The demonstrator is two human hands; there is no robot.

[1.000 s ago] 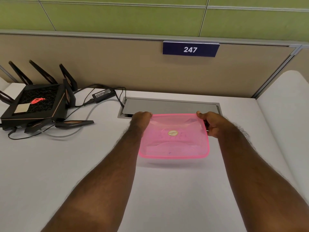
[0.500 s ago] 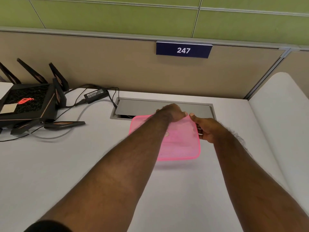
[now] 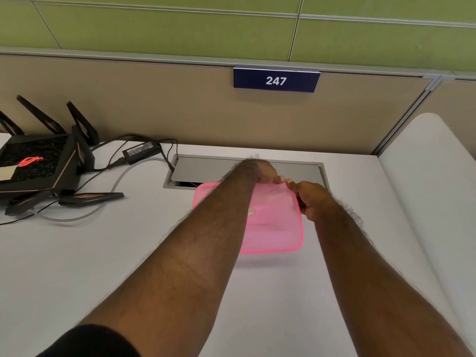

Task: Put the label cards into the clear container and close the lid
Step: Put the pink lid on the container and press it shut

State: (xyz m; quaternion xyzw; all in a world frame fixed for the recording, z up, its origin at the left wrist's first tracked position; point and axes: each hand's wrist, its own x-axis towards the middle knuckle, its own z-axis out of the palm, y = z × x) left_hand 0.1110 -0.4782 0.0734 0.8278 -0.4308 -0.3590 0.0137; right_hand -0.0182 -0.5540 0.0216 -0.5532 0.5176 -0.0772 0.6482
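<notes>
Both forearms bare and stretched forward, converging toward the far middle. Left forearm angled across from lower left, a dark sleeve edge at the elbow; left hand knuckles-up, fingers curled down, thumb and fingertips pinched together. Right forearm running in from lower right; right hand palm turned inward, thumb on top, fingers curled under in a closed grip. The two thumbs nearly touching.

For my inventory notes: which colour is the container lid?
Translucent pink lid, with a small round sticker; seen in the head view.
</notes>
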